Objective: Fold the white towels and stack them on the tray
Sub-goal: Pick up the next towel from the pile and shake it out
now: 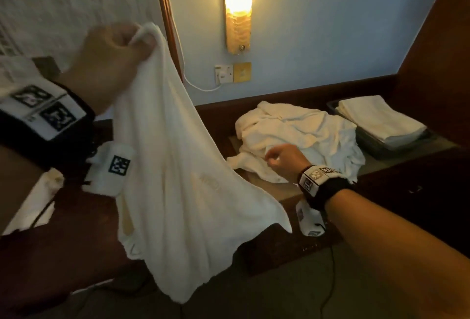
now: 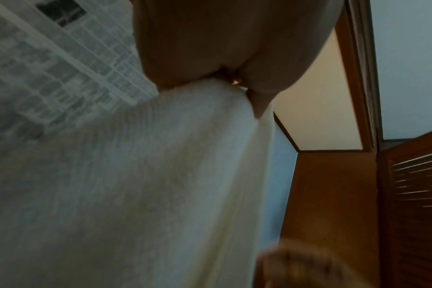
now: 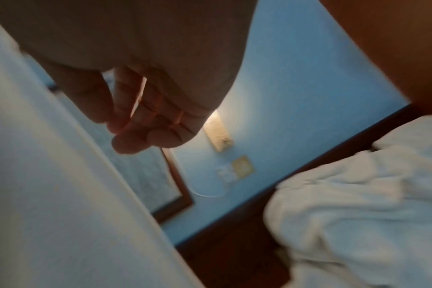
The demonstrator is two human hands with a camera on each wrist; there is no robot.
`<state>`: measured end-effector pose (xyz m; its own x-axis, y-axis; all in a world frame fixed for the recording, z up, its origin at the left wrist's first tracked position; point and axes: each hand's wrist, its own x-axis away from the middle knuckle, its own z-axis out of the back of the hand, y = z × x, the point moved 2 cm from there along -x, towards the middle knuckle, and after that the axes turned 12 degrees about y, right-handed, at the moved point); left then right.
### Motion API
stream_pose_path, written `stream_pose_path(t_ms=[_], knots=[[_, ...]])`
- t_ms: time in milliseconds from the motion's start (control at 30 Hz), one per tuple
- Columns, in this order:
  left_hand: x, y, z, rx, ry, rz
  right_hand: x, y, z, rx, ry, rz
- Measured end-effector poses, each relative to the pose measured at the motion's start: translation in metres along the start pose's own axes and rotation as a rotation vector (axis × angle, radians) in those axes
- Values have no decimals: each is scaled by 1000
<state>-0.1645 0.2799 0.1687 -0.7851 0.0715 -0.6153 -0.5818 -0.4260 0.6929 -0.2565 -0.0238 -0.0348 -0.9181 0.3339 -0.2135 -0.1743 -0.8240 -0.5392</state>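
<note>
My left hand (image 1: 114, 57) is raised at the upper left and grips one corner of a white towel (image 1: 183, 179), which hangs down open and creased. The left wrist view shows my fingers (image 2: 234, 48) bunched on that towel (image 2: 136, 194). My right hand (image 1: 282, 158) hovers at the near edge of a crumpled pile of white towels (image 1: 305, 135), fingers loosely curled and holding nothing. The right wrist view shows those fingers (image 3: 148, 117) between the hanging towel (image 3: 49, 194) and the pile (image 3: 358, 204). A grey tray (image 1: 376, 145) at the far right holds a stack of folded towels (image 1: 379, 118).
The pile and tray sit on a dark wooden counter (image 1: 407, 179) against a blue wall. A lit wall lamp (image 1: 238, 8) and a socket (image 1: 223, 74) with a white cable are above it. A dark wood panel closes the right side. More white cloth (image 1: 38, 204) lies low left.
</note>
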Motion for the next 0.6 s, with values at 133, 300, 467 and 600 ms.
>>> stream_pose_path(t_ms=[133,300,467,600], knots=[[28,9,-42,109,-188,-25,7,-106,40,-603,147,170],[45,1,-63,230,-223,74,-2,-157,64,-823,148,208],[50,-4,-63,334,-155,256,-7,-161,54,-772,115,233],[50,-8,-62,355,-106,307,-19,-161,48,-502,232,320]])
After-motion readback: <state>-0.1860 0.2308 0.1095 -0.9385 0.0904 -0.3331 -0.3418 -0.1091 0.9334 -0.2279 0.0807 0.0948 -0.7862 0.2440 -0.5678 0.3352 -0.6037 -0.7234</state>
